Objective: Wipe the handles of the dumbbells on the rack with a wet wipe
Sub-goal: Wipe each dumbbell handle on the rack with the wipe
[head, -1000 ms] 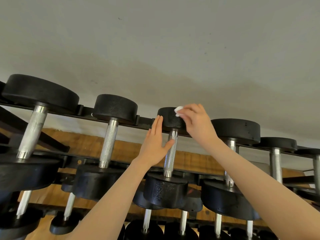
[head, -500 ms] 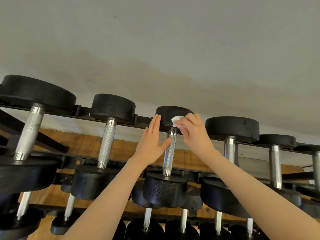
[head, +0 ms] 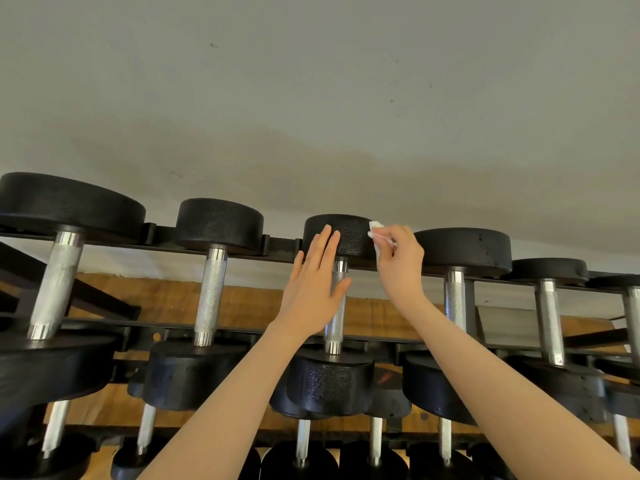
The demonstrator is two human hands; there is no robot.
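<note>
wipe [head: 375,227]: white | dumbbell heads [head: 341,237]: black | handles [head: 337,320]: silver, knurled

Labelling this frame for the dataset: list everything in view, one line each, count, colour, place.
top-row dumbbells: six at least partly in view, black heads, silver knurled handles, lying across the upper rack rails
lower-row dumbbells: several, black with silver handles, along the bottom edge, partly cut off
rack: one, black metal rails, spanning the frame
wooden panel: one, brown, behind the rack
wall: grey, upper half
wet wipe: one, white, by the far head of the middle dumbbell
left hand: fingers straight, flat against the middle handle
right hand: pinches the wet wipe
</note>
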